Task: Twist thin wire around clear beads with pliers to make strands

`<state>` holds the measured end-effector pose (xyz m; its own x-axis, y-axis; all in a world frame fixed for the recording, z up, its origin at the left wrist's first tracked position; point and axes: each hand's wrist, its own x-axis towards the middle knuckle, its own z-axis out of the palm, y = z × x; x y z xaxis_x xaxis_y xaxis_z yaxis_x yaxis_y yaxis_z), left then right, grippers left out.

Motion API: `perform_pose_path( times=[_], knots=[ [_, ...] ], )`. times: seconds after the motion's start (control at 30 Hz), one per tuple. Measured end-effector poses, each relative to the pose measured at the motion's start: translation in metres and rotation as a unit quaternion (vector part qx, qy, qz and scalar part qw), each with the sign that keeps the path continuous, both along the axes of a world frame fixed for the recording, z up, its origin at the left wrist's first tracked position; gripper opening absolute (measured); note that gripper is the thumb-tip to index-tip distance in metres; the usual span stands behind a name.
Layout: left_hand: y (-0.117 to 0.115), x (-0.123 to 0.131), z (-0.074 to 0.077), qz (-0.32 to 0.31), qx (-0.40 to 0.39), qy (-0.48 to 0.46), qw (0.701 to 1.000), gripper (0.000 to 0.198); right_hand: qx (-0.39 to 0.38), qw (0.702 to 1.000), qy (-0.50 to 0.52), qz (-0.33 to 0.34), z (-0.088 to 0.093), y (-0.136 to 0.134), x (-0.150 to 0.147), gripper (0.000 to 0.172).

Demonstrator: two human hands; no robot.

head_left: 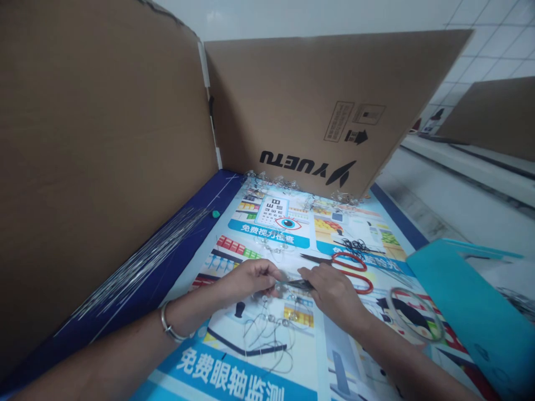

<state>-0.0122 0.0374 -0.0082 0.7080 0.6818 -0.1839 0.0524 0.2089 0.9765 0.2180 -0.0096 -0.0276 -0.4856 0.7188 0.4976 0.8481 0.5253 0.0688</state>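
Observation:
Near the middle of the printed mat, my left hand [258, 277] pinches a small clear bead piece on thin wire. My right hand [330, 287] is closed around a dark-jawed tool [300, 284], like pliers, whose tip touches the piece at my left fingertips; its handles are hidden in my palm. Thin wire loops with clear beads [271, 319] hang or lie just below my hands. Scissors with red handles [355, 273] lie open just beyond my right hand. More clear beaded pieces [276, 242] rest on the mat above my left hand.
Cardboard panels [334, 83] stand at the back and left. Straight wires [142, 264] lie along the left on blue cloth. At right are a wire coil [416, 314], black ties [354, 245] and a turquoise folder [480, 312]. Beaded pieces [271, 179] line the back edge.

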Motion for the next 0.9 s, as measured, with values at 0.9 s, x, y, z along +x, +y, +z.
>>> perform_pose_path(
  times=[0.9],
  knots=[
    [-0.0013,0.0005,0.0043,-0.007,-0.012,-0.017,1.000,0.019,0.012,1.000,-0.010,0.024,0.0007,0.0007,0.0011,0.032]
  ],
)
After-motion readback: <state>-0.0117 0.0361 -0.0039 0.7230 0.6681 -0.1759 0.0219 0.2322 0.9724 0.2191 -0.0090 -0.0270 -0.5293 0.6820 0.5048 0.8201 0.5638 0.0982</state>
